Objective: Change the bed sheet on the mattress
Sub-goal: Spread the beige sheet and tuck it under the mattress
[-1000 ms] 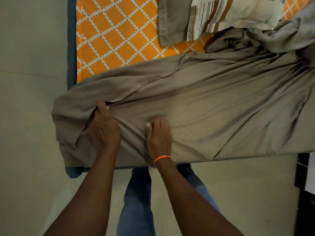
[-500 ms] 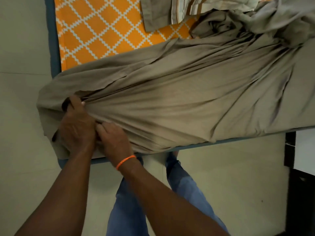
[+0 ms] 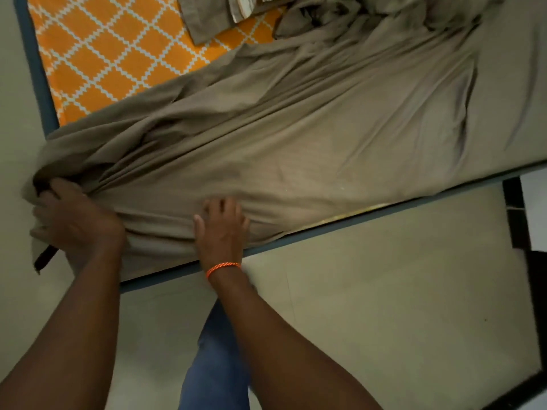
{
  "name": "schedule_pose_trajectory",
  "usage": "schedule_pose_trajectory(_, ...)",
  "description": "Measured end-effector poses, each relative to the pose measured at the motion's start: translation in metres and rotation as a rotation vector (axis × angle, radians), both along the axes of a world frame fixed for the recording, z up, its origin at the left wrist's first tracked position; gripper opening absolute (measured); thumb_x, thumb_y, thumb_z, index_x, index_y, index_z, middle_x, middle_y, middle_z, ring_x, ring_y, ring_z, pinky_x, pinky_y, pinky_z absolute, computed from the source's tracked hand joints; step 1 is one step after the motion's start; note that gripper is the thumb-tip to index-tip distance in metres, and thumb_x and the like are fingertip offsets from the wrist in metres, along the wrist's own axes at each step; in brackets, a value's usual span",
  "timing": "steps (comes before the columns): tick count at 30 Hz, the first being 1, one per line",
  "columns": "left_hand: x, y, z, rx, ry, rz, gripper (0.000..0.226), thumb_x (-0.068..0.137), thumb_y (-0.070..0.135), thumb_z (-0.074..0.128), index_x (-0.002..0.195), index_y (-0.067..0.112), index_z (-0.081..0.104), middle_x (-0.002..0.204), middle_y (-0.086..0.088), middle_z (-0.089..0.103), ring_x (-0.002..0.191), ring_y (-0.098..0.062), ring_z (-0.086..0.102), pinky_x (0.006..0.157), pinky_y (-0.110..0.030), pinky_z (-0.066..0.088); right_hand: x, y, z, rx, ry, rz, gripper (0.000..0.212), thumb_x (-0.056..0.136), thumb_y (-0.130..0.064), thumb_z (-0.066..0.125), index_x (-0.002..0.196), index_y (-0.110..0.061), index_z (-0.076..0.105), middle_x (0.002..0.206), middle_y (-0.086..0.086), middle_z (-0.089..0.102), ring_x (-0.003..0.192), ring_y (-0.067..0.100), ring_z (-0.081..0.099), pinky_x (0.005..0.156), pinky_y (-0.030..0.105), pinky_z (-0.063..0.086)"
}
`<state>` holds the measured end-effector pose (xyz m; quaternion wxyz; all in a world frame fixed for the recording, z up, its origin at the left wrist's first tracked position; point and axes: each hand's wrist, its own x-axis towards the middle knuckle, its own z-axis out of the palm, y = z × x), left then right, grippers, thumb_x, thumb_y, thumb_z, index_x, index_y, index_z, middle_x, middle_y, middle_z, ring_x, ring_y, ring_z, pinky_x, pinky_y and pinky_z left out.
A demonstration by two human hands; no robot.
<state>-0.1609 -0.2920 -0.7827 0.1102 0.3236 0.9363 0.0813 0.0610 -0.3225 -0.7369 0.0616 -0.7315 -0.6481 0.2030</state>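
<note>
A wrinkled taupe bed sheet (image 3: 310, 137) covers most of the mattress (image 3: 340, 224), whose blue side shows along the near edge. An orange sheet with a white diamond pattern (image 3: 112, 54) lies bare at the far left. My left hand (image 3: 74, 223) grips the taupe sheet's bunched corner at the mattress's near left corner, fingers curled into the cloth. My right hand (image 3: 220, 226), with an orange wrist band, lies on the sheet at the near edge, fingers bent into its folds.
A striped pillow (image 3: 251, 4) and a taupe pillowcase (image 3: 204, 22) lie at the top on the orange sheet. Pale floor tiles (image 3: 384, 291) surround the bed. Dark furniture (image 3: 529, 232) stands at the right. My jeans-clad leg (image 3: 216, 365) is below.
My right hand has moved right along the near edge, away from my left hand. The left hand has pulled the sheet's corner further out past the mattress corner. The view has shifted.
</note>
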Motion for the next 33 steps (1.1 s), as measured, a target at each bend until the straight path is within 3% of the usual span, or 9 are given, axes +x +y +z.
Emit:
schedule_pose_trajectory(2, 0.021, -0.001, 0.021, -0.002, 0.014, -0.133, 0.039, 0.098, 0.034, 0.043, 0.134, 0.019, 0.042, 0.138, -0.021, 0.046, 0.122, -0.045, 0.050, 0.101, -0.065, 0.045, 0.013, -0.009, -0.004, -0.047, 0.029, -0.055, 0.061, 0.093, -0.044, 0.067, 0.146, -0.026, 0.043, 0.157, 0.002, 0.037, 0.145, 0.024, 0.034, 0.119, 0.052, 0.028)
schedule_pose_trajectory(5, 0.073, -0.015, 0.040, 0.003, -0.214, -0.532, 0.069, 0.092, 0.059, 0.051, 0.152, 0.028, 0.037, 0.162, -0.014, 0.030, 0.150, -0.043, 0.026, 0.122, -0.058, 0.020, 0.016, -0.020, -0.009, -0.056, 0.076, 0.007, 0.075, 0.097, -0.048, 0.062, 0.160, -0.028, 0.027, 0.172, 0.000, 0.013, 0.159, 0.021, 0.007, 0.127, 0.056, 0.012)
schedule_pose_trajectory(7, 0.080, -0.028, 0.023, -0.111, -0.312, -0.631, 0.098, 0.081, 0.080, 0.045, 0.164, 0.044, 0.008, 0.175, 0.000, -0.003, 0.161, -0.035, -0.008, 0.125, -0.051, -0.008, 0.015, -0.023, -0.010, -0.073, 0.114, 0.005, 0.078, 0.097, -0.055, 0.058, 0.162, -0.028, 0.024, 0.173, 0.001, 0.008, 0.160, 0.021, 0.002, 0.127, 0.056, 0.009)
schedule_pose_trajectory(9, 0.074, -0.027, 0.010, -0.237, -0.349, -0.632, 0.112, 0.074, 0.089, 0.042, 0.160, 0.050, -0.017, 0.172, 0.006, -0.027, 0.157, -0.032, -0.027, 0.120, -0.050, -0.021, 0.014, -0.024, -0.014, -0.107, 0.112, 0.032, 0.090, 0.093, -0.057, 0.062, 0.164, -0.027, 0.016, 0.174, 0.001, 0.000, 0.160, 0.022, -0.005, 0.128, 0.056, 0.003)
schedule_pose_trajectory(13, 0.074, -0.020, 0.011, -0.350, -0.367, -0.698, 0.120, 0.081, 0.089, 0.052, 0.153, 0.049, -0.035, 0.166, 0.002, -0.041, 0.152, -0.035, -0.038, 0.119, -0.056, -0.023, 0.005, -0.025, -0.022, -0.176, 0.058, 0.021, 0.105, 0.093, -0.054, 0.064, 0.165, -0.025, -0.006, 0.171, 0.002, -0.021, 0.157, 0.023, -0.023, 0.126, 0.057, -0.007)
schedule_pose_trajectory(18, 0.078, -0.015, 0.012, -0.416, -0.411, -0.677, 0.106, 0.094, 0.075, 0.047, 0.157, 0.042, -0.031, 0.165, -0.003, -0.043, 0.152, -0.039, -0.037, 0.120, -0.061, -0.018, -0.051, -0.014, -0.017, -0.258, 0.025, -0.165, 0.067, 0.109, -0.031, 0.025, 0.164, -0.017, -0.012, 0.171, 0.003, -0.024, 0.156, 0.026, -0.026, 0.125, 0.059, -0.001)
schedule_pose_trajectory(25, 0.075, 0.002, 0.026, -0.528, -0.495, -0.648, 0.076, 0.105, 0.065, 0.028, 0.166, 0.038, -0.009, 0.173, -0.005, -0.024, 0.158, -0.042, -0.020, 0.122, -0.058, -0.015, -0.074, -0.006, -0.026, -0.315, 0.067, -0.256, 0.069, 0.110, -0.039, 0.021, 0.161, -0.025, -0.024, 0.164, -0.012, -0.038, 0.150, 0.019, -0.038, 0.122, 0.056, -0.017)
schedule_pose_trajectory(30, 0.065, 0.009, 0.026, -0.680, -0.487, -0.767, 0.091, 0.099, 0.076, 0.029, 0.157, 0.040, -0.031, 0.165, -0.005, -0.043, 0.151, -0.039, -0.038, 0.122, -0.060, -0.018, -0.079, 0.003, -0.021, -0.393, 0.050, -0.295, 0.080, 0.110, -0.039, 0.031, 0.157, -0.024, -0.031, 0.159, -0.009, -0.046, 0.145, 0.023, -0.046, 0.116, 0.058, -0.026)
schedule_pose_trajectory(33, 0.063, 0.011, 0.023, -0.694, -0.449, -0.790, 0.091, 0.100, 0.074, 0.029, 0.160, 0.036, -0.028, 0.166, -0.008, -0.040, 0.152, -0.041, -0.035, 0.123, -0.063, -0.016, -0.079, 0.003, -0.019, -0.425, 0.025, -0.277, 0.081, 0.109, -0.031, 0.030, 0.155, -0.022, -0.035, 0.156, -0.004, -0.051, 0.141, 0.026, -0.051, 0.111, 0.058, -0.032)
